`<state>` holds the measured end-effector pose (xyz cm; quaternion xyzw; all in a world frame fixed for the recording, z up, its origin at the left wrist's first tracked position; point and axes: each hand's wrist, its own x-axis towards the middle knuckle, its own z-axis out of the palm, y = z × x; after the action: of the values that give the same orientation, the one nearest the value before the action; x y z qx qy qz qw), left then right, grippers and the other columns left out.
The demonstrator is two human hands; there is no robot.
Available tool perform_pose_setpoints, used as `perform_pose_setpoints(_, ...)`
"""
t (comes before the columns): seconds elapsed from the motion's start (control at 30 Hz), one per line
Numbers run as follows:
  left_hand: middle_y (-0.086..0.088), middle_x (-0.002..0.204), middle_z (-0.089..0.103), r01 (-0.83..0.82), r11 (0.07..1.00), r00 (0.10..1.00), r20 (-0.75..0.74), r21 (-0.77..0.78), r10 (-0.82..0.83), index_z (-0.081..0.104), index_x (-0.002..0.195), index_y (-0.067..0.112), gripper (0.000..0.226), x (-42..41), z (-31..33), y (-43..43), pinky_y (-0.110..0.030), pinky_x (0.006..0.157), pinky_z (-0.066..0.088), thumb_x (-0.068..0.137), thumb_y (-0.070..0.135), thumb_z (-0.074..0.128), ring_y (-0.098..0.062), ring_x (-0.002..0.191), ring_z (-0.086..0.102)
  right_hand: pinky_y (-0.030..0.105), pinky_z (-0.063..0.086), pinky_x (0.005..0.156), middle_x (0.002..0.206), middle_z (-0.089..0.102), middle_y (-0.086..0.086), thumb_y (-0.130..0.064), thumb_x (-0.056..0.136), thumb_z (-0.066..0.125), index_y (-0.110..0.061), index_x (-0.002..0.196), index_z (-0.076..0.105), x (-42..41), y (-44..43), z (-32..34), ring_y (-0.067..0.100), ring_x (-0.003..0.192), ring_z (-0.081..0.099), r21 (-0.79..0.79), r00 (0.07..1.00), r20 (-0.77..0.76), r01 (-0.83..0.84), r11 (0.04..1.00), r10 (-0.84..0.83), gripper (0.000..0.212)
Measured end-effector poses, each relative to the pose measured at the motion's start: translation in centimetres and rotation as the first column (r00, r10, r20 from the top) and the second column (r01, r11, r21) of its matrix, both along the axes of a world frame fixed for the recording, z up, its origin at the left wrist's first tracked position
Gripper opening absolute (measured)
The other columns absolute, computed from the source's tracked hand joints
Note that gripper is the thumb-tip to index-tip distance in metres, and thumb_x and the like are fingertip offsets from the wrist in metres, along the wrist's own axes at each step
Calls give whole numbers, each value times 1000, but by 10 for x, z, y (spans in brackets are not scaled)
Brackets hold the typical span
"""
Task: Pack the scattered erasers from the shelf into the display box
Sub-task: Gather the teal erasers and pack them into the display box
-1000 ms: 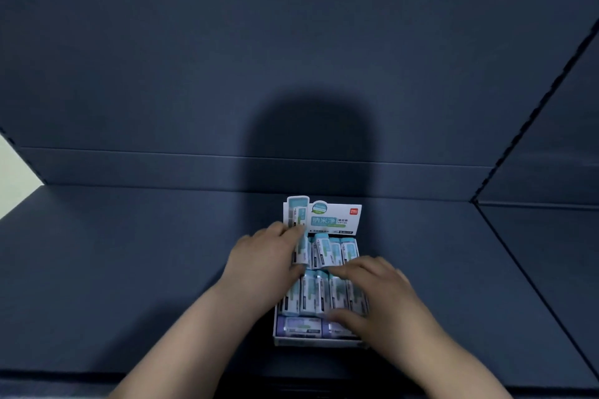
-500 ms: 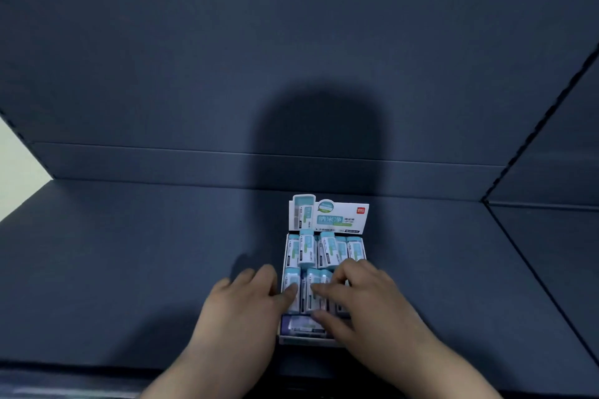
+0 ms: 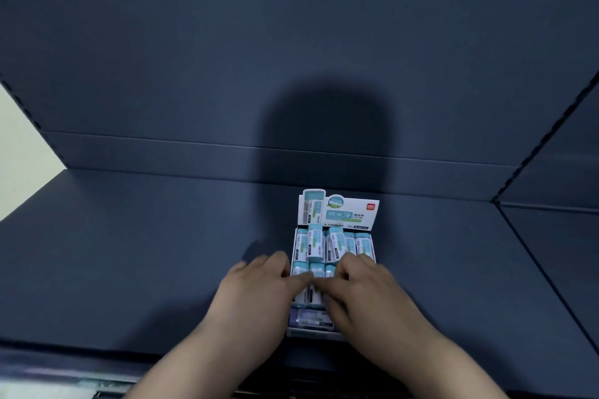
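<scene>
The white display box (image 3: 340,212) stands on the dark shelf (image 3: 146,253) with its printed lid flap upright at the back. Rows of teal-and-white erasers (image 3: 337,243) fill it; one in the far row sits slightly raised. My left hand (image 3: 256,295) rests at the box's left side, its thumb lying across the middle row. My right hand (image 3: 363,295) covers the right half of the middle row, fingers pressing flat on the erasers. Neither hand visibly grips one. A purple-wrapped eraser (image 3: 308,317) shows in the nearest row between my hands.
The shelf is a dark blue surface with a back wall (image 3: 291,58) and a side panel (image 3: 557,236) at right. A pale wall (image 3: 22,146) shows past the left edge. The shelf's front lip (image 3: 97,363) runs below my forearms.
My left hand has slid back from the far row to the box's left side. Both hands have come together over the middle row. The view has shifted slightly.
</scene>
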<state>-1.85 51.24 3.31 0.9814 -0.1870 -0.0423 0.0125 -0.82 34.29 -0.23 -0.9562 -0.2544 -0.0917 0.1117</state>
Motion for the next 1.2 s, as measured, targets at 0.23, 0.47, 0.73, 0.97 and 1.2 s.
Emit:
perform_pose_setpoints(0.23, 1, 119, 35, -36, 999, 999, 26, -38, 37, 11, 147, 41, 71, -3, -19, -6, -28, 75, 23, 89, 11, 40, -20, 109, 42, 26, 46, 56, 72, 42, -13, -30, 78, 49, -30, 97, 72, 5, -21, 7, 14, 67, 53, 226, 998, -48, 54, 973, -45, 30)
perform_pose_setpoints(0.47, 1, 90, 51, 13, 1000, 1000, 10, 4, -13, 52, 127, 44, 73, 1, -13, -3, -29, 62, 28, 62, 25, 77, -20, 77, 57, 21, 41, 56, 70, 36, -16, -47, 68, 48, -40, 85, 72, -7, -27, 8, 9, 63, 53, 39, 994, -98, 48, 998, -44, 30)
perform_pose_setpoints(0.73, 0, 118, 38, -38, 998, 999, 28, -51, 39, 14, 146, 43, 68, -1, -20, -3, -30, 78, 28, 90, 15, 40, -21, 109, 44, 18, 30, 58, 68, 36, -17, -57, 46, 73, -43, 74, 68, 0, -14, 9, 4, 64, 53, -89, 988, -109, 96, 991, -106, 32)
perform_pose_setpoints(0.97, 3, 117, 36, -25, 1000, 1000, 6, -14, 25, 12, 146, 43, 69, 0, -15, -2, -27, 77, 28, 90, 14, 41, -18, 107, 43, 21, 35, 64, 74, 50, -16, -54, 50, 81, -36, 75, 60, -3, -17, 4, 7, 69, 56, 67, 986, -81, 151, 986, -145, 38)
perform_pose_setpoints(1.2, 6, 134, 35, 7, 1000, 985, 175, 18, -10, 14, 147, 35, 68, 34, -1, -3, -30, 87, 33, 90, 12, 44, -18, 117, 42, 24, 39, 73, 96, 46, -15, -58, 86, 49, -28, 107, 57, 25, -20, 27, 9, 90, 50, 134, 924, -208, 351, 927, -320, 37)
